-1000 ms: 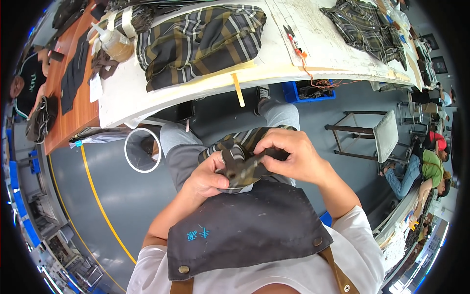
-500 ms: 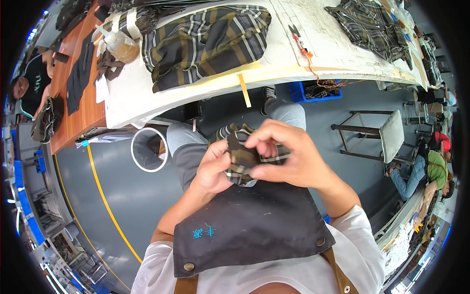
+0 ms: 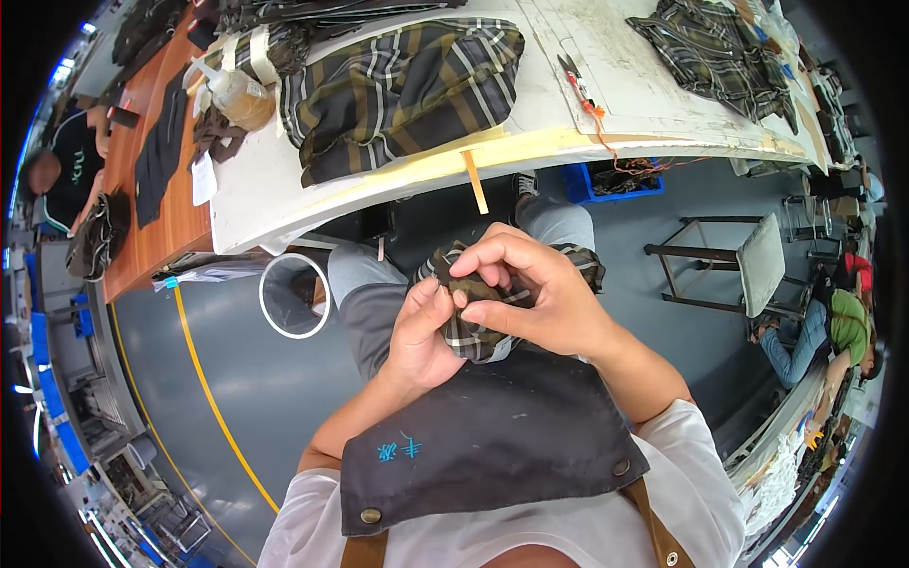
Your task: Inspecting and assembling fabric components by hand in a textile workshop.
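stool [image 3: 760, 265] and bin [image 3: 277, 292] on grey floor [image 3: 222, 341]

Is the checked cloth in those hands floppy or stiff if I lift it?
The checked cloth would probably flop, since it bunches in soft folds. It's likely light, because the fabric looks thin. It probably wouldn't roll, being crumpled rather than round.

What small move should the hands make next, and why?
I'd suggest closing thumb and forefinger of the right hand on the plaid cloth: their tips look parted over it, while the left hand seems to pinch its left side. Whether the other right fingers hold it is hard to tell.
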### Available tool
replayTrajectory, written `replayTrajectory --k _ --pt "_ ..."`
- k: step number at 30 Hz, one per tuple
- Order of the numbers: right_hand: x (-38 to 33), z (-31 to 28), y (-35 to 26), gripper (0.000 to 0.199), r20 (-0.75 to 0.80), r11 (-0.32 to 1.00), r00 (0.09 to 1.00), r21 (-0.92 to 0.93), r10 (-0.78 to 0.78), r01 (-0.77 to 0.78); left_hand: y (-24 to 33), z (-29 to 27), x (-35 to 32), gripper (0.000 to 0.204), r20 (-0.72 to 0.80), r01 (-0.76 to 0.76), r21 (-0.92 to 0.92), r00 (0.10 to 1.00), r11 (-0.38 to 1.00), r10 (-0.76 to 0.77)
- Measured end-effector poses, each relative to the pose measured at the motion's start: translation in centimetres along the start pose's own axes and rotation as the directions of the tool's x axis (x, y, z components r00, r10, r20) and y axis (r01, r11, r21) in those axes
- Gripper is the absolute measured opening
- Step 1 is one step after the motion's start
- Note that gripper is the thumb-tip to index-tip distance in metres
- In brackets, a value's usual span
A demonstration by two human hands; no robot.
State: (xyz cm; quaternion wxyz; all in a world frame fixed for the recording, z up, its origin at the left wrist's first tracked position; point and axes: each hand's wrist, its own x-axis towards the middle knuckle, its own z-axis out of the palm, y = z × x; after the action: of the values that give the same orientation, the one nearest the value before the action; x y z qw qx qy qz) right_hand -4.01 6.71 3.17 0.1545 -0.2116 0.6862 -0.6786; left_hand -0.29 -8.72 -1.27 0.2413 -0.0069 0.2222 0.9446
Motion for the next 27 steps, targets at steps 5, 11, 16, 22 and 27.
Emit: replayTrajectory --k 5,11,16,22,27 --pt "0.0 0.3 -0.5 0.033 0.007 0.999 1.000 -0.046 -0.017 0.017 -0.3 0.3 -0.1 0.042 -0.007 0.020 -0.053 1.000 0.998 -0.021" --pt "-0.5 0.7 -0.5 0.036 -0.037 0.999 0.999 -0.047 0.011 -0.012 -0.5 1.0 -0.2 0.046 0.015 0.022 -0.068 1.000 0.997 -0.021" --pt "-1.3 0.5 0.3 0.032 -0.001 0.942 0.987 0.298 0.163 -0.156 -0.7 1.2 -0.5 0.047 0.019 0.033 -0.160 0.999 0.987 -0.030" --pt "-2.2 0.0 -0.6 0.024 0.039 0.942 0.996 0.324 0.080 -0.089 -0.9 1.1 -1.1 0.043 0.051 0.072 -0.267 0.997 0.961 -0.060" --pt "-2.4 0.9 -1.6 0.020 -0.008 0.890 0.977 0.415 0.213 -0.191 -1.3 1.8 -1.4 0.043 0.153 0.077 -0.217 0.987 0.973 -0.044"
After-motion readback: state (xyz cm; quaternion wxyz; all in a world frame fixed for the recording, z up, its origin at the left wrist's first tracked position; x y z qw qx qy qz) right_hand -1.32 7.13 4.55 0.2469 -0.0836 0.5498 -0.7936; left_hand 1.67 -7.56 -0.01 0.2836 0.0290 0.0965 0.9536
